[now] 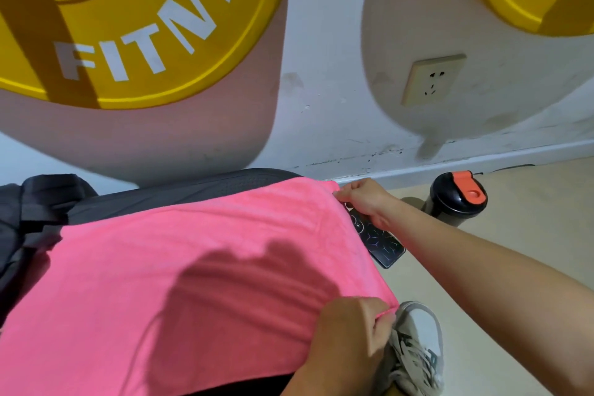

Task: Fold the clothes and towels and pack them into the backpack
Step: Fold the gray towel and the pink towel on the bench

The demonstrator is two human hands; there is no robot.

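Head: towel [193, 251] corner in right hand [363, 199]

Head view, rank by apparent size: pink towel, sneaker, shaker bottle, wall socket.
1. pink towel, by far.
2. sneaker, though it is nearest the camera.
3. shaker bottle and wall socket look about alike; not ranking them.

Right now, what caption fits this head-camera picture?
Left hand and right hand pinch corners of a pink towel beside phone and bottle.
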